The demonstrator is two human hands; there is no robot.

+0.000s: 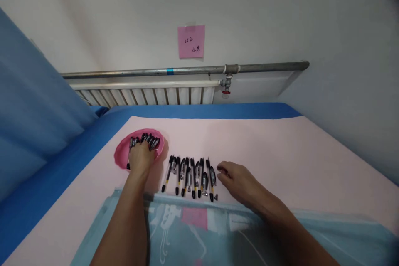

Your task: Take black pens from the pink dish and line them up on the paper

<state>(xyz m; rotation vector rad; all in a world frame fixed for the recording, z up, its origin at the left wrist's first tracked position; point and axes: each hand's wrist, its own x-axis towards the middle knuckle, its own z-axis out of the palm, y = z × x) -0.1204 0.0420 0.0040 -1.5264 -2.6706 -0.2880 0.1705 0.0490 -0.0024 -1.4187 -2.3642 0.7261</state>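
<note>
My left hand (141, 158) reaches into a pink scalloped bowl (120, 156) at the left, over several black-capped pens (150, 139). Its fingertips are hidden among the pens, so I cannot tell whether they grip one. To the right of the bowl lies a row of uncapped pens (185, 176) with clear barrels and black ends. Loose black pen caps (205, 181) and small pointed pen tips (216, 197) lie between and beside them. My right hand (238, 178) hovers just right of the row, fingers bent, with a gap between thumb and forefinger and nothing visible in it.
A pale pink cover (264, 145) lies over a blue surface (199, 111). Along the near edge is a light blue printed cloth (174, 232). Behind stand a radiator (162, 95) and a metal pipe (134, 73) with a valve (227, 85). A blue curtain (34, 104) hangs left.
</note>
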